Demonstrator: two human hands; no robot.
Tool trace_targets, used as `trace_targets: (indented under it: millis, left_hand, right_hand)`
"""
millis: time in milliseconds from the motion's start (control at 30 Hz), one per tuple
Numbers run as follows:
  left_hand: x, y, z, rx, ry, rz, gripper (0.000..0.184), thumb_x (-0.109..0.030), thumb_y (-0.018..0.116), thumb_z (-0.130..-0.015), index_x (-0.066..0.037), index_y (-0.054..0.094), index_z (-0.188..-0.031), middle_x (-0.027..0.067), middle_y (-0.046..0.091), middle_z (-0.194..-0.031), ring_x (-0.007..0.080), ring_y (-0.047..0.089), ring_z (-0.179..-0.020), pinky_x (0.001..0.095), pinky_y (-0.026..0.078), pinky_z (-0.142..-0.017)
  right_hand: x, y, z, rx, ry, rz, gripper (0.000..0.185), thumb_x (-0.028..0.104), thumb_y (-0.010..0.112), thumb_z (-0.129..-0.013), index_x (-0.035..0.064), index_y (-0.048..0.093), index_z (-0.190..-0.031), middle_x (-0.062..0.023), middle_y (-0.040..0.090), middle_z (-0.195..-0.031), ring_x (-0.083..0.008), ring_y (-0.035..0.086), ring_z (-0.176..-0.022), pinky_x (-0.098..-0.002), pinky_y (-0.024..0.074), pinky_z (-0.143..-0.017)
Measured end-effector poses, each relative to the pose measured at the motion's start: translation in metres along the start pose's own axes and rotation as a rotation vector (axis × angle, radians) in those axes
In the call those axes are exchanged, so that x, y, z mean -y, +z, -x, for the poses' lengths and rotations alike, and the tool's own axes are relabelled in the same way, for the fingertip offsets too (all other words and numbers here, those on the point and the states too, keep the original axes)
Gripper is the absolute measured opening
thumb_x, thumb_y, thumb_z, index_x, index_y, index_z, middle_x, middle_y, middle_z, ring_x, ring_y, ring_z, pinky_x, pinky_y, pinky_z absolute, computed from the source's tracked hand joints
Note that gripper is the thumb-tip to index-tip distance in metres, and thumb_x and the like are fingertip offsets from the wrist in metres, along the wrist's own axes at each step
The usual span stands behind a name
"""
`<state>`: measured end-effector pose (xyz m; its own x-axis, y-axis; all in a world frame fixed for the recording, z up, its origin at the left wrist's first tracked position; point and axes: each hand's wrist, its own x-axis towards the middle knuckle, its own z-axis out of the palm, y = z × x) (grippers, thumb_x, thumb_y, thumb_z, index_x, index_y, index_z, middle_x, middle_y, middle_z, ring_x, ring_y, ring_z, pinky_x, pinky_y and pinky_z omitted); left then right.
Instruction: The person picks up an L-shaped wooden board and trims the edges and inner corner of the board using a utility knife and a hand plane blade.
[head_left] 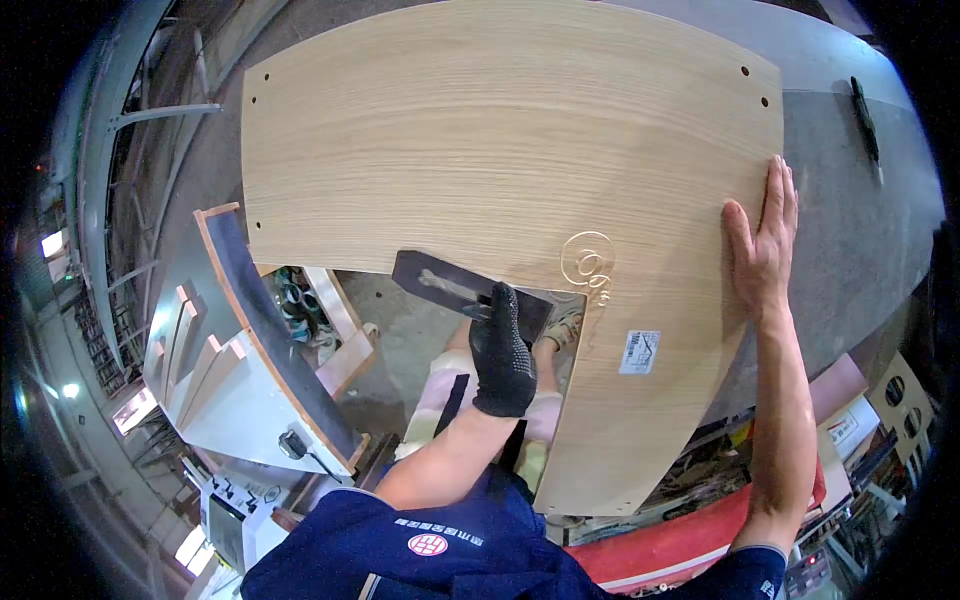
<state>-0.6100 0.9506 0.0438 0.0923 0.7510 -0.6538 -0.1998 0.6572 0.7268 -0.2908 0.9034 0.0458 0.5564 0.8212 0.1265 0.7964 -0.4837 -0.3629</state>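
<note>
A navy shirt [500, 575] sits nearest, then the pale-grained L-shaped panel [500, 150] (a curled shaving [588, 265] on it), partly over a gray tabletop [840, 230]. The gloved left hand [503, 362] grips a dark flat tool [435, 280] by the inner edge, where the notch opens; the bare right hand [768, 240] lies flat, thumb spread, along the outer edge.

The floor [395, 325] is grey. At far left, a lamp [70, 390] is lit near a bright pane [136, 411]. A grey table [830, 240] extends at right.
</note>
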Motion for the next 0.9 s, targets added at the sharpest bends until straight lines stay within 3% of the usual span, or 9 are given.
trace_targets:
  millis: [100, 200, 233, 433, 533, 733, 867, 900]
  left_hand:
    - [0.012, 0.002, -0.005, -0.026, 0.152, -0.162, 0.025, -0.031, 0.062, -0.101, -0.006, 0.060, -0.106, 0.0020, 0.064, -0.099, 0.0127, 0.062, -0.088, 0.0298, 0.053, -0.077]
    - [0.008, 0.015, -0.006, -0.074, 0.085, -0.103, 0.024, -0.027, 0.056, -0.104, -0.004, 0.060, -0.106, 0.0024, 0.062, -0.097, 0.0111, 0.056, -0.087, 0.0291, 0.047, -0.076]
    - [0.007, 0.021, -0.007, -0.109, 0.087, -0.045, 0.022, -0.027, 0.059, -0.102, -0.006, 0.059, -0.099, -0.0005, 0.059, -0.090, 0.0093, 0.054, -0.082, 0.0289, 0.045, -0.071]
    - [0.019, 0.026, -0.011, -0.195, 0.198, -0.080, 0.024, -0.027, 0.058, -0.103, -0.006, 0.057, -0.092, -0.0027, 0.057, -0.085, 0.0076, 0.052, -0.077, 0.0281, 0.043, -0.066]
    - [0.026, 0.027, -0.014, -0.228, 0.254, -0.162, 0.022, -0.024, 0.059, -0.103, -0.005, 0.055, -0.093, -0.0009, 0.056, -0.085, 0.0091, 0.051, -0.076, 0.0283, 0.043, -0.066]
    - [0.035, 0.048, -0.027, -0.388, 0.329, -0.035, 0.019, -0.019, 0.061, -0.101, -0.002, 0.052, -0.100, 0.0029, 0.055, -0.084, 0.0126, 0.052, -0.077, 0.0292, 0.044, -0.068]
    - [0.024, 0.059, -0.024, -0.178, 0.195, -0.055, 0.024, -0.024, 0.058, -0.103, -0.001, 0.054, -0.108, 0.0052, 0.058, -0.094, 0.0141, 0.056, -0.086, 0.0305, 0.048, -0.076]
    - [0.032, 0.046, -0.024, -0.156, 0.247, -0.088, 0.025, -0.027, 0.058, -0.103, -0.003, 0.054, -0.110, 0.0051, 0.060, -0.097, 0.0138, 0.058, -0.087, 0.0301, 0.050, -0.076]
  right_hand:
    - [0.001, 0.000, 0.000, -0.005, -0.009, -0.008, 0.083, 0.056, 0.058, -0.094, 0.0046, 0.031, -0.154, -0.0234, 0.033, -0.156, -0.0394, 0.028, -0.146, -0.0493, 0.0222, -0.120]
    - [-0.001, 0.001, 0.001, 0.004, -0.002, -0.012, 0.083, 0.056, 0.057, -0.094, 0.0044, 0.031, -0.154, -0.0236, 0.032, -0.157, -0.0392, 0.028, -0.146, -0.0489, 0.0224, -0.120]
    - [-0.001, 0.001, 0.000, -0.002, -0.013, -0.004, 0.083, 0.055, 0.058, -0.095, 0.0045, 0.031, -0.154, -0.0237, 0.032, -0.157, -0.0391, 0.028, -0.147, -0.0488, 0.0224, -0.120]
    - [-0.002, 0.002, 0.002, 0.000, -0.017, 0.017, 0.081, 0.053, 0.058, -0.095, 0.0045, 0.030, -0.155, -0.0241, 0.031, -0.157, -0.0395, 0.027, -0.147, -0.0486, 0.0223, -0.120]
    - [0.000, 0.004, 0.000, 0.006, -0.027, 0.015, 0.080, 0.051, 0.058, -0.096, 0.0039, 0.030, -0.155, -0.0242, 0.031, -0.157, -0.0399, 0.027, -0.147, -0.0487, 0.0222, -0.120]
    - [-0.002, 0.003, 0.000, 0.021, -0.033, 0.015, 0.080, 0.050, 0.057, -0.096, 0.0018, 0.029, -0.154, -0.0247, 0.031, -0.157, -0.0406, 0.027, -0.146, -0.0486, 0.0219, -0.120]
    - [-0.003, 0.001, -0.002, 0.013, -0.044, 0.027, 0.080, 0.049, 0.057, -0.096, 0.0015, 0.029, -0.154, -0.0248, 0.030, -0.157, -0.0406, 0.027, -0.146, -0.0488, 0.0215, -0.120]
    - [-0.001, -0.001, 0.001, 0.027, -0.046, 0.022, 0.080, 0.049, 0.057, -0.097, 0.0015, 0.030, -0.154, -0.0247, 0.030, -0.157, -0.0405, 0.027, -0.146, -0.0489, 0.0215, -0.120]
